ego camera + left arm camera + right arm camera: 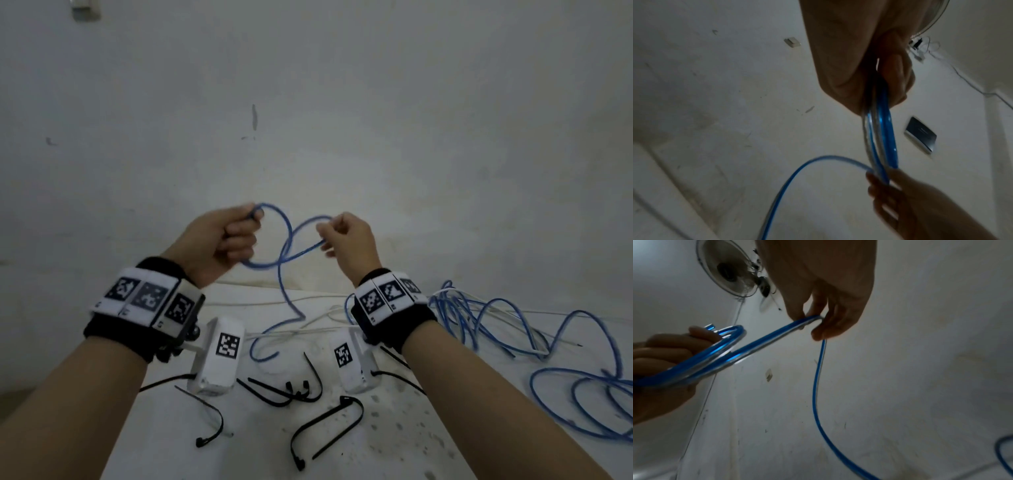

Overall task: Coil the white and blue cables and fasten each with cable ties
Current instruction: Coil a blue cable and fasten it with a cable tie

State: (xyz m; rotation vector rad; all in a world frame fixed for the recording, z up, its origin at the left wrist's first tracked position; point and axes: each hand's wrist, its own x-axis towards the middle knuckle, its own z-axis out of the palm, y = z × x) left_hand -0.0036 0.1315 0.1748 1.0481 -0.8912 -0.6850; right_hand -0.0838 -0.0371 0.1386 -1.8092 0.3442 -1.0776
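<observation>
Both hands were raised above the white table (394,442), in front of the wall. The left hand (219,245) had its fingers curled round a small coil of the blue cable (286,253), the loop passing through its fist and out beside the thumb. The right hand (347,240) pinched the same cable between thumb and fingertips, just beside the coil, with a second loop arching between the two hands. In the left wrist view, two turns of cable ran out of the left hand's closed fingers (898,81) toward the right hand (906,204). In the right wrist view, the right hand's fingers (838,318) were closed on the cable where it bent, and one strand dropped from there toward the table.

From the coil, the blue cable hung down to the table and curled once between the two wrist cameras. The rest lay in loose tangled loops on the table, to the right of the right forearm. The white cable (308,329) lay uncoiled on the table beyond the wrists, running under and through the blue tangle. Several black cable ties (322,423) lay scattered on the table between the forearms, none fastened on either cable. A wall fan (725,267) showed in the right wrist view above the hands.
</observation>
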